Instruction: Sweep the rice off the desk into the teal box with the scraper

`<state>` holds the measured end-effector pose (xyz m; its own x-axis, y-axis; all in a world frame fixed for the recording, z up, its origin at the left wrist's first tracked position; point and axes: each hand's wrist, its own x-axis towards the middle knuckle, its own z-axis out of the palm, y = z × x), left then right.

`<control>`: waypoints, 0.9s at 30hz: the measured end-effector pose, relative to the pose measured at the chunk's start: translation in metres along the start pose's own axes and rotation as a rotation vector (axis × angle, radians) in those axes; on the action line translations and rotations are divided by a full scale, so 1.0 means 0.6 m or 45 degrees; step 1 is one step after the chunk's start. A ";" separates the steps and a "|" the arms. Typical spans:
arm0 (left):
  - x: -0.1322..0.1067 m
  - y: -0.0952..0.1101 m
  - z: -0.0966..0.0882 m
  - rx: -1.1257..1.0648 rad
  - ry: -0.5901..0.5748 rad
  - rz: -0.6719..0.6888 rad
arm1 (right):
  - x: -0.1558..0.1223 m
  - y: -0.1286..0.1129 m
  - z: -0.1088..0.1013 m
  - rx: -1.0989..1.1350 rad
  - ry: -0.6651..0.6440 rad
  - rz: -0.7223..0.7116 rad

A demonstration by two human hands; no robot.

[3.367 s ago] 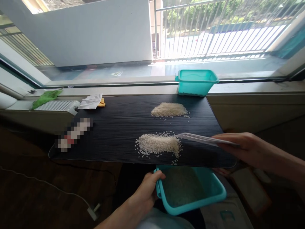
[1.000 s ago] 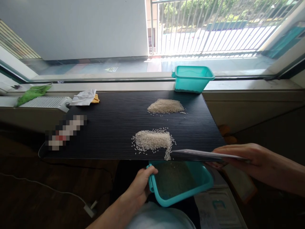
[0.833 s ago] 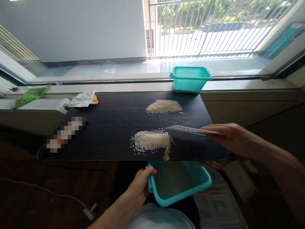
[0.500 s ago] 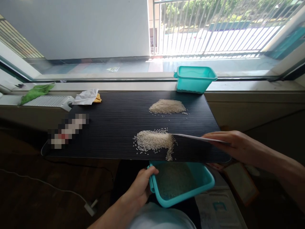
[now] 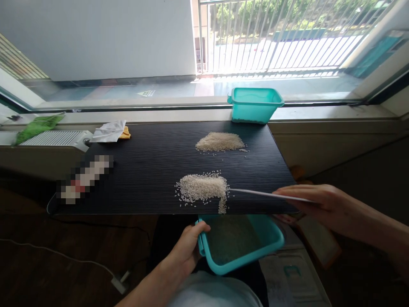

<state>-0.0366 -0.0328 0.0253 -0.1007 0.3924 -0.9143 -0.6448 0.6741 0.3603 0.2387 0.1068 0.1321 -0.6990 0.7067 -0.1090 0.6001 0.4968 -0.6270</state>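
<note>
My left hand grips the left rim of a teal plastic tub held just below the front edge of the black ribbed tabletop; rice lies in the tub's bottom. My right hand is closed on a thin white ruler-like strip, held flat and edge-on. Its tip touches the right side of the near rice pile, which trails down to the table's front edge. A second rice pile lies farther back.
Another teal tub stands on the window sill behind the table. A white cloth over something yellow lies at the back left corner, a green cloth on a white heater. A blurred object lies front left. A white cable crosses the floor.
My right hand drew the strip toward the front edge, lifted it back behind the near pile, then brought it down against the pile's right side. The near pile is narrower than before.
</note>
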 end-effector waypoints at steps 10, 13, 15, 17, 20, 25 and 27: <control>0.005 0.001 -0.022 -0.013 0.013 0.033 | 0.107 0.007 -0.006 -0.162 0.008 -0.106; 0.006 0.002 -0.022 -0.035 -0.022 0.022 | 0.086 0.005 -0.005 -0.154 -0.025 -0.113; 0.004 0.005 -0.019 -0.036 -0.021 0.009 | 0.065 0.005 -0.002 -0.132 -0.036 -0.106; 0.002 0.008 -0.015 -0.031 -0.001 -0.004 | 0.042 0.005 0.003 -0.104 -0.047 -0.102; -0.001 0.011 -0.009 -0.024 0.010 -0.005 | 0.009 0.003 0.012 -0.087 -0.040 -0.094; -0.001 0.010 -0.008 -0.043 0.010 0.000 | -0.030 -0.017 0.017 -0.023 -0.106 -0.074; 0.002 0.008 -0.010 -0.048 0.006 0.007 | -0.032 -0.022 0.013 0.007 -0.134 -0.089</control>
<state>-0.0445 -0.0330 0.0246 -0.1077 0.3929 -0.9132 -0.6725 0.6477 0.3580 0.2410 0.0824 0.1364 -0.7762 0.6136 -0.1450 0.5466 0.5402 -0.6398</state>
